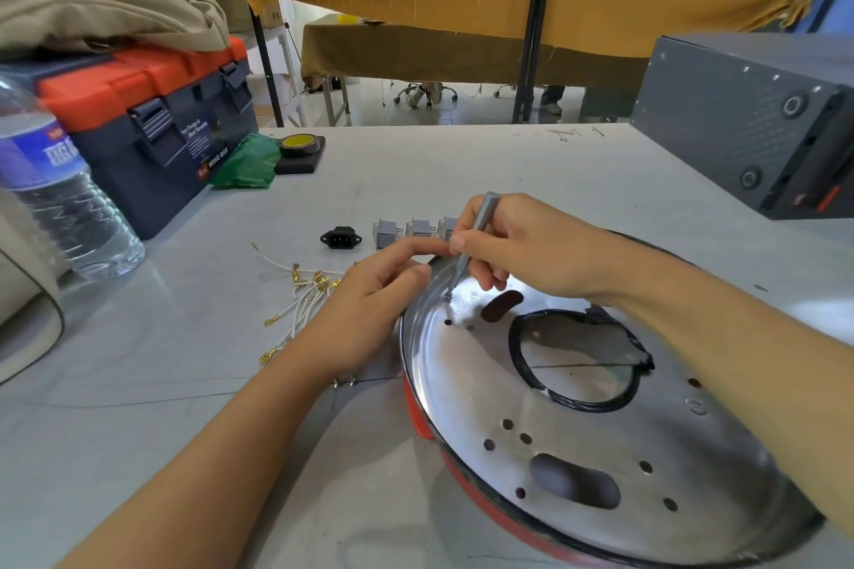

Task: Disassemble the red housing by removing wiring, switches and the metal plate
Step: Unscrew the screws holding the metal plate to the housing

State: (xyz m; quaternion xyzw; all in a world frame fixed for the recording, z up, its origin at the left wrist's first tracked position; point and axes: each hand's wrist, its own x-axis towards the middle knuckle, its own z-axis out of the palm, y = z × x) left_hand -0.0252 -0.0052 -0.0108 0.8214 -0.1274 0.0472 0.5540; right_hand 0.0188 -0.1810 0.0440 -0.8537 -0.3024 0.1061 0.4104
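Observation:
The red housing lies at the lower right, capped by a round shiny metal plate with several holes and a large central opening. My right hand is shut on a slim grey screwdriver, its tip on a screw near the plate's far-left rim. My left hand rests on that rim with one finger stretched toward the screwdriver. On the table beyond lie three grey switches, a black power socket and a loose bundle of white wires with brass terminals.
A dark toolbox with an orange lid stands at the back left, a water bottle beside it. A green cloth and a yellow tape roll lie behind. A grey metal box sits at the back right.

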